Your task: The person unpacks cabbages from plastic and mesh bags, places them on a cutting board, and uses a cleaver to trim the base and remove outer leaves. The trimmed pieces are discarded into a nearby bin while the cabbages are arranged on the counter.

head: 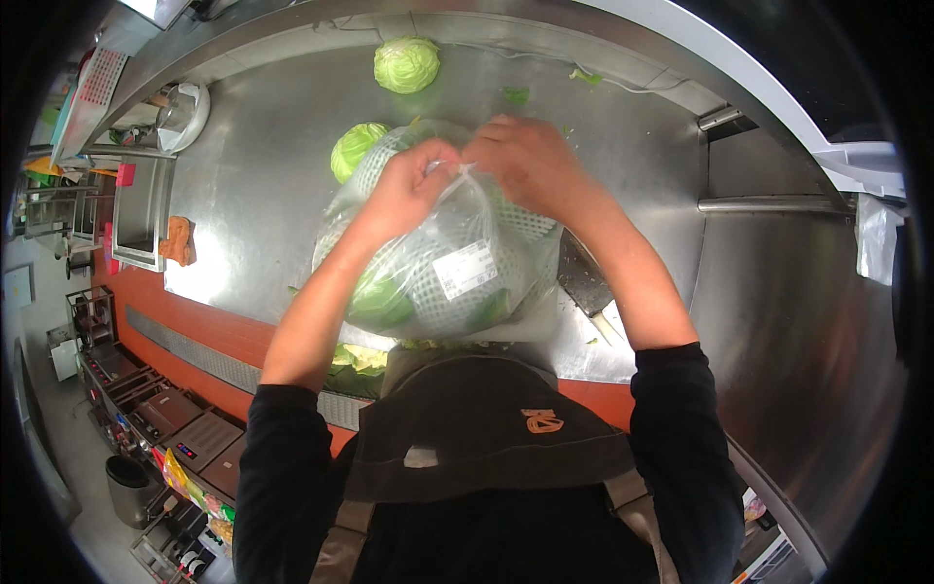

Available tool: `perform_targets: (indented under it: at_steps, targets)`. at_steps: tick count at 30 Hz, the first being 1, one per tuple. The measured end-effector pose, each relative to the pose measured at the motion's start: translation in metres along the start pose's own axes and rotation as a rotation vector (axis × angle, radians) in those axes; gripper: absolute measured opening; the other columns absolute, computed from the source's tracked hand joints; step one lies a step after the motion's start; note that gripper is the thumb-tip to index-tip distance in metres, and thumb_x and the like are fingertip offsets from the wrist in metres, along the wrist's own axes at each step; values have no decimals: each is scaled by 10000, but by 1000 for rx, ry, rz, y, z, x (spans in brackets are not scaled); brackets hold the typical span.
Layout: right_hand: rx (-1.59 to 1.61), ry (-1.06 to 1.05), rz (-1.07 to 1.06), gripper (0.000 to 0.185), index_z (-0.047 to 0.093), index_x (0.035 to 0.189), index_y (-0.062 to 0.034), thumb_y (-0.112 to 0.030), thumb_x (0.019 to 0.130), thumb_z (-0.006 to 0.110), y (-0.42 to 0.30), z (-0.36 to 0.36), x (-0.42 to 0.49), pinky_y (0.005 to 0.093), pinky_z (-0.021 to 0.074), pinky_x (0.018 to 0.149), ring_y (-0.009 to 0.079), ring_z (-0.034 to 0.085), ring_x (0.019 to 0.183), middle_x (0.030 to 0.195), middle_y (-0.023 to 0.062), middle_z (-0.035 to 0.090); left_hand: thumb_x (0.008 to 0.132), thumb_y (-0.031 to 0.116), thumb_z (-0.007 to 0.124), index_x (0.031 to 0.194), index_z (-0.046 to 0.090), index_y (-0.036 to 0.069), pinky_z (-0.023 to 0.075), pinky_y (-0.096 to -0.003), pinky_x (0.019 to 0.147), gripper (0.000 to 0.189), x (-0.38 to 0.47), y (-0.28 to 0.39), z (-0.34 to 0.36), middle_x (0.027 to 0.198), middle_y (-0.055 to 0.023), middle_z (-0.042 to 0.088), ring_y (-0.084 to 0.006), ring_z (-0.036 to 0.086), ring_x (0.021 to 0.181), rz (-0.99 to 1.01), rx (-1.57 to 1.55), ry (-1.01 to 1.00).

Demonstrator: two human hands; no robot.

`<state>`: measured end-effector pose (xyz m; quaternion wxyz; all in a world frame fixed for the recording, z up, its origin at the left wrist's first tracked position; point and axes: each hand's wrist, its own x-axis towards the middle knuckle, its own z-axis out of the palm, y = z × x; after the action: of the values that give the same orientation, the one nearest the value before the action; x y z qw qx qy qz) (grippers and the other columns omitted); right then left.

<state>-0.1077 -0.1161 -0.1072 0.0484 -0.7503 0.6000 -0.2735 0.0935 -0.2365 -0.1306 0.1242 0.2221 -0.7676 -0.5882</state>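
A clear plastic bag point(460, 219) lies before me on the steel worktop, bulging with green produce wrapped in white foam netting point(445, 292). Its gathered, twisted neck is pinched in the fingers of my left hand point(408, 186). My right hand point(529, 160) grips the same neck from the other side, its fingertips partly hidden behind the knuckles. On the bag's front sits a white printed label point(465, 269). One trimmed cabbage point(357, 151) rests just behind the bag on the left. Another cabbage point(406, 66) stands farther back, near the wall.
A cleaver point(584, 281) lies right of the bag, under my right forearm, its pale handle towards me. Loose leaves point(361, 358) fill a spot below the worktop's front edge. A brown cloth point(176, 241) and a steel sink point(139, 212) are at left. A cable point(540, 55) runs along the back.
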Motion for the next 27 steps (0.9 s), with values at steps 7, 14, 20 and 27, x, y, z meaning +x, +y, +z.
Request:
perform_targets:
  at_steps: [7,14,20,27]
  targets:
    - [491,-15,214,42,696,903,-27,-52,875,678,15,10,6,362,493,741,262,615,803,852,80,683,1035,65,600,1098,653,-5,444,-218,762,108,-3,4,2,944,20,633,-42,530,863,-21,-44,33]
    - [648,8,328,66,706,904,-17,-70,884,673,8,24,11,352,497,683,224,629,736,831,105,689,1013,66,638,1067,659,-16,441,-213,692,101,-4,0,7,915,17,643,-37,533,807,0,34,123]
    - [405,255,521,90,719,880,-16,-102,857,710,-36,1,2,357,517,663,226,650,689,781,106,697,986,52,651,1026,670,-19,447,-226,663,84,-2,-2,10,911,10,657,-40,536,779,36,65,193]
    - [169,215,675,163,690,885,6,-153,850,701,-64,42,0,390,533,654,293,680,654,723,157,691,962,53,665,999,697,-24,471,-252,673,91,-6,2,8,917,-32,699,-62,577,794,90,47,167]
